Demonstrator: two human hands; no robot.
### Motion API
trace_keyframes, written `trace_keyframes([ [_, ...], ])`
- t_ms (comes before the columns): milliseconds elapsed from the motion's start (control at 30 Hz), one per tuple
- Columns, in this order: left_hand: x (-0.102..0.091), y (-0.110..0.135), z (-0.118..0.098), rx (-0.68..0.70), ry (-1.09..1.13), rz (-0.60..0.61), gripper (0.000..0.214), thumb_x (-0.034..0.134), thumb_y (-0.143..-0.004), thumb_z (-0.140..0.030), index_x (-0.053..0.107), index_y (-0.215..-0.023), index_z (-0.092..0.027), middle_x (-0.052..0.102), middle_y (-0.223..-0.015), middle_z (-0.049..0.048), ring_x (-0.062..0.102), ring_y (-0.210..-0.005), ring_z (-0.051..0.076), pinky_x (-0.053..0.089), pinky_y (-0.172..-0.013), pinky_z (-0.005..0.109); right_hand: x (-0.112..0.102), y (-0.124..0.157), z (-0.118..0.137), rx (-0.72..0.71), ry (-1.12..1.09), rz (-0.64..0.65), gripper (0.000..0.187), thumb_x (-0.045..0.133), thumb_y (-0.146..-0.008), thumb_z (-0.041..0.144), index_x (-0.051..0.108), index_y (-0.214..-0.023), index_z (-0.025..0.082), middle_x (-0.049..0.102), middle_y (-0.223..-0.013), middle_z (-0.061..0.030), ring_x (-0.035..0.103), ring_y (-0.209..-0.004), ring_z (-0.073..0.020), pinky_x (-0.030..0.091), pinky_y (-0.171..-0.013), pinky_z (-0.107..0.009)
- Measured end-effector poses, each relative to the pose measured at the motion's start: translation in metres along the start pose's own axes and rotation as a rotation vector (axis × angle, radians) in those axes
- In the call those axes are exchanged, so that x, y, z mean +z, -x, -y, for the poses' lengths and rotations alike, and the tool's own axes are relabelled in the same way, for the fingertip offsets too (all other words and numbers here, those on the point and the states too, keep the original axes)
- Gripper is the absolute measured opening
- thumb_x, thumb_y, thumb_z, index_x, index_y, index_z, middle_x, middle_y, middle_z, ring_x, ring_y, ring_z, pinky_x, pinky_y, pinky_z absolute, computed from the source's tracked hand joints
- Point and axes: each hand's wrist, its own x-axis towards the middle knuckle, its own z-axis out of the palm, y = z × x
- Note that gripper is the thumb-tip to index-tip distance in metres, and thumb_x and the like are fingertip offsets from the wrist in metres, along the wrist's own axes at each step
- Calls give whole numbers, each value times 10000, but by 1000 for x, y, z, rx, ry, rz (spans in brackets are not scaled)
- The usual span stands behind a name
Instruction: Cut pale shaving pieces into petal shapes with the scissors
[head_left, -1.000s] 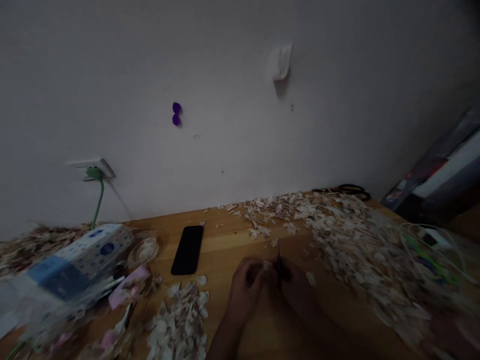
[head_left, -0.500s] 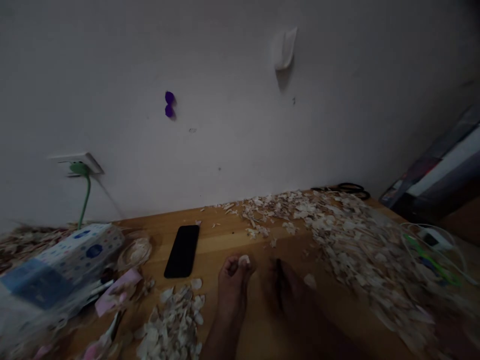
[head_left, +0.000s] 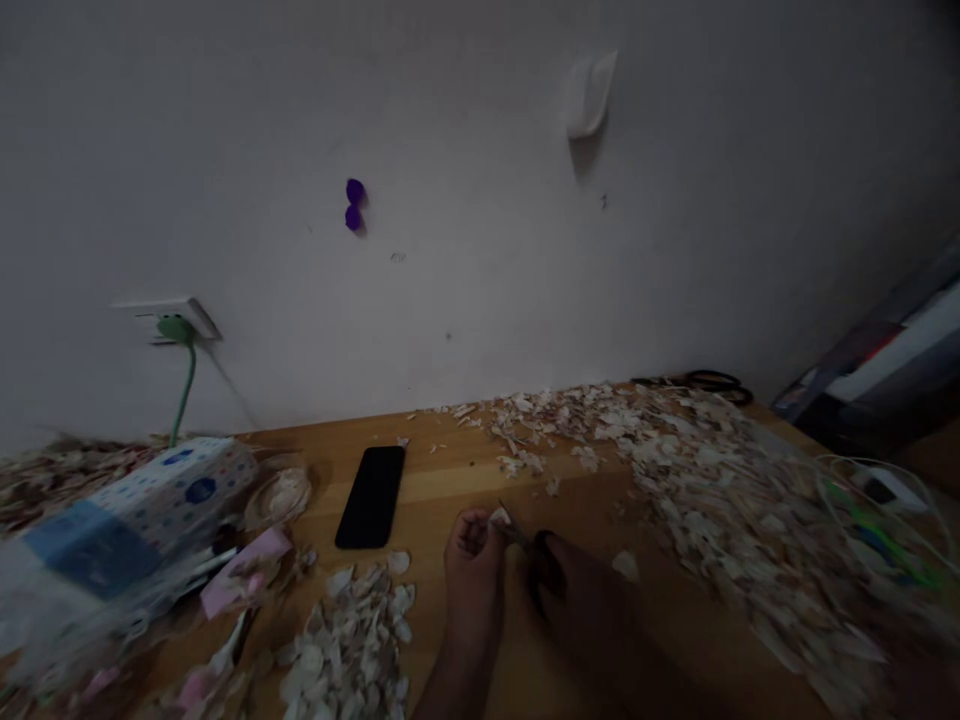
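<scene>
Inside the tabletop's [head_left: 442,485] back edge, the left hand [head_left: 474,555] pinches 1 flake [head_left: 499,518], seemingly steadying it for scissors [head_left: 518,536] gripped right-handed.

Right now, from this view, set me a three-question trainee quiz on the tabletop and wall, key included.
1. Choose one. The left hand pinches:
a) the phone
b) a pale flake
c) the dotted box

2. True or false: the right hand holds scissors.

3. Fill in the colour: the plug in the wall socket is ____.

Key: 1 b; 2 true; 3 green.
</scene>
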Motion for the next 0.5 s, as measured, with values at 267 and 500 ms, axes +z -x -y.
trace_keyframes([
  [267, -1, 2, -6, 34, -247, 51, 270, 666, -758, -422, 644, -824, -162, 656, -772, 37, 605, -738, 168, 479, -715, 265, 2, -3, -6, 8, -29, 10, 170, 472, -826, 317, 602, -901, 237, 696, -865, -39, 635, -781, -205, 399, -663, -274],
  [500, -2, 2, -13, 5, -280, 69, 282, 670, -750, -431, 666, -815, -157, 667, -761, 48, 606, -736, 179, 475, -713, 275, 0, -4, -9, 14, -35, 26, 225, 442, -846, 321, 640, -911, 239, 720, -881, -51, 657, -789, -218, 422, -667, -287],
])
